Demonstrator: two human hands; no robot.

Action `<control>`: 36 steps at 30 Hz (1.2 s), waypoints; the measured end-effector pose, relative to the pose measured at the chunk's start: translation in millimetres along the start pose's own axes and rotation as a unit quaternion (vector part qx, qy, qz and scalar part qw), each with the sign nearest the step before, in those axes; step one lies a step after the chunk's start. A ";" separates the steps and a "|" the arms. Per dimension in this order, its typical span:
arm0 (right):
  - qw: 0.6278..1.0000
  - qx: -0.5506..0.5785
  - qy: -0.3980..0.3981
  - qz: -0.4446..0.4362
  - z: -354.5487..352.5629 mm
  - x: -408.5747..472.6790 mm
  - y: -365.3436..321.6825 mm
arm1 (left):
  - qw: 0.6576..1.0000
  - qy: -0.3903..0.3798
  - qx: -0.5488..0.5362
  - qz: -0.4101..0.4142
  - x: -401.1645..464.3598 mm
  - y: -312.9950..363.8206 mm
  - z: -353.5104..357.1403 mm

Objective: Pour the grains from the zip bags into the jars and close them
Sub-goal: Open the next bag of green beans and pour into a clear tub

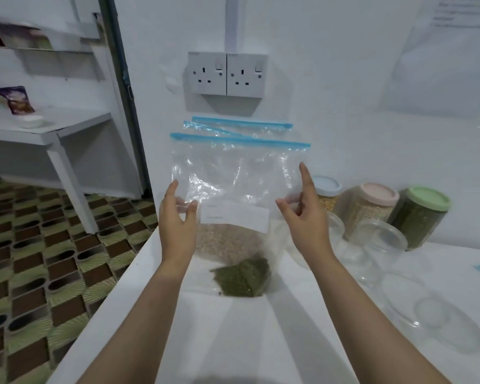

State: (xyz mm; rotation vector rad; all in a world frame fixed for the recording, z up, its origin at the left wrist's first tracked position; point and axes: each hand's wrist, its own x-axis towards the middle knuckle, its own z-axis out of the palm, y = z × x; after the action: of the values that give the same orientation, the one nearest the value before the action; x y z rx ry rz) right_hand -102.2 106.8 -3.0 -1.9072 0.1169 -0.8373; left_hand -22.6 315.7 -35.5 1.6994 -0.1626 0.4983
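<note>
A clear zip bag point(233, 187) stands upright at the centre of the frame, leaning toward the white wall, its blue zip strip uppermost and running left to right, so the long axis of the seal lies nearly level. A white label crosses its lower half, and pale beige grain fills the bottom. Behind it, two more blue zip strips point(241, 123) show against the wall, one above the other, from bags I cannot otherwise make out.

The left hand point(178, 217) pinches the bag's left edge between thumb and curled fingers. The right hand point(302, 214) pinches the right edge between thumb and middle finger, with the index finger pointing straight up.

In front of the held bag, another bag point(241, 277) lies flat on the white tabletop point(288, 342) with green grain gathered in one corner.

At the right of the frame, three closed jars stand in a row near the wall: a blue-lidded jar point(327, 194) of yellow grain, a pink-lidded jar point(372, 212) of pale grain, and a green-lidded jar point(420, 217) of dark green grain. Just in front of them stand empty clear jars point(380, 250), and a clear lid point(432, 311) lies on the tabletop at lower right.
</note>
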 end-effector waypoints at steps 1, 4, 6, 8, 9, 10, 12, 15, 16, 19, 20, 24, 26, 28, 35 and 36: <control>1.000 -0.003 0.002 0.003 -8.7 -3.5 -1.2 | 1.000 0.002 -0.009 0.005 -3.5 6.2 0.2; 1.000 -0.011 0.011 0.001 -34.6 -21.3 -3.5 | 0.999 -0.004 -0.034 0.042 -12.9 25.2 1.2; 0.999 -0.023 0.024 0.005 -47.9 -35.0 1.2 | 0.997 -0.002 -0.043 0.069 -18.7 39.5 2.6; 0.998 -0.051 0.036 0.015 -58.9 -44.1 10.3 | 0.994 0.003 -0.044 0.101 -25.9 53.4 6.8; 0.996 -0.083 0.035 0.020 -63.8 -46.9 14.9 | 0.992 0.006 -0.040 0.117 -30.3 59.5 10.2; 0.991 -0.132 0.029 0.023 -68.3 -49.1 18.5 | 0.991 0.005 -0.032 0.133 -35.2 64.9 14.3; 0.971 -0.236 0.024 0.012 -75.5 -51.3 23.8 | 0.987 -0.011 -0.013 0.160 -44.5 72.2 23.1; 0.954 -0.290 0.039 -0.063 -79.6 -51.1 16.6 | 0.979 -0.046 -0.001 0.200 -52.8 79.3 32.5; 0.950 -0.294 0.038 -0.097 -79.6 -48.9 11.3 | 0.975 -0.057 0.001 0.215 -54.3 81.7 34.5; 0.940 -0.304 0.027 -0.150 -76.2 -33.3 -10.8 | 0.967 -0.078 0.013 0.242 -56.6 88.5 39.5; 0.938 -0.309 0.023 -0.154 -74.0 -26.4 -20.2 | 0.967 -0.082 0.016 0.242 -57.0 91.6 40.6; 0.912 -0.353 0.028 -0.206 -68.5 1.2 -50.6 | 0.964 -0.089 0.002 0.251 -55.1 101.3 40.7; 0.901 -0.381 0.022 -0.207 -71.9 14.9 -60.6 | 0.964 -0.098 -0.008 0.246 -52.3 104.3 39.0; 0.892 -0.398 0.003 -0.217 -76.6 24.0 -65.9 | 0.964 -0.106 -0.018 0.242 -50.2 103.8 37.1; 0.906 -0.365 -0.026 -0.211 -80.1 15.1 -54.8 | 0.963 -0.085 0.091 0.240 -55.1 68.0 27.2; 0.908 -0.366 -0.013 -0.206 -82.2 13.5 -52.8 | 0.959 -0.067 0.124 0.245 -59.2 58.6 24.6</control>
State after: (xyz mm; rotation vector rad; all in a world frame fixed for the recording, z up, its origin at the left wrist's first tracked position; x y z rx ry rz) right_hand -155.5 64.1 68.3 -2.7100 0.0048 -1.1564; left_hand -92.0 270.5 -9.7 1.9421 -0.6547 0.7948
